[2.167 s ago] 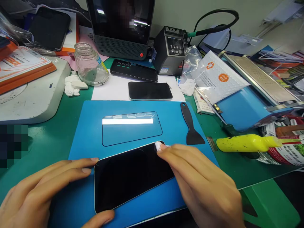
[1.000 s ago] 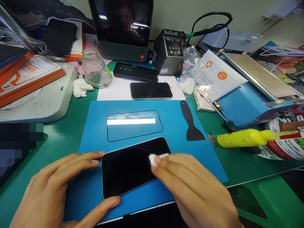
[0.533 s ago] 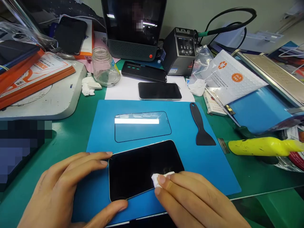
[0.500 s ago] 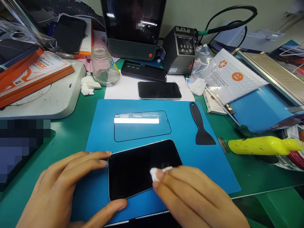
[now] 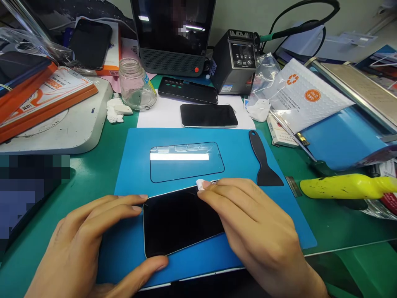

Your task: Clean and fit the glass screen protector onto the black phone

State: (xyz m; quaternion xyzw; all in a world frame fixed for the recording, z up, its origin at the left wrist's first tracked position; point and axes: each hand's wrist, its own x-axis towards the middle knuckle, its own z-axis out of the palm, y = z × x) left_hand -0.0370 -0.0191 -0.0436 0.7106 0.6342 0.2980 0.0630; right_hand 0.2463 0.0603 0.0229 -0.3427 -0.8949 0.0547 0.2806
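Observation:
A black-screened phone lies face up on the blue mat. My left hand braces its left end, fingers along the top corner and thumb at the bottom corner. My right hand covers the phone's right part and pinches a small white wipe against the screen's far edge. Just beyond the phone, a clear screen protector with a black outline rests flat on the mat.
A black plastic scraper sits at the mat's right. A yellow bottle lies to the right. Behind the mat are two more phones, a glass jar, a soldering station, a monitor and white padded envelopes.
My right hand has slid the wipe from the near right part of the screen up to its far edge. The left hand keeps the same hold on the phone.

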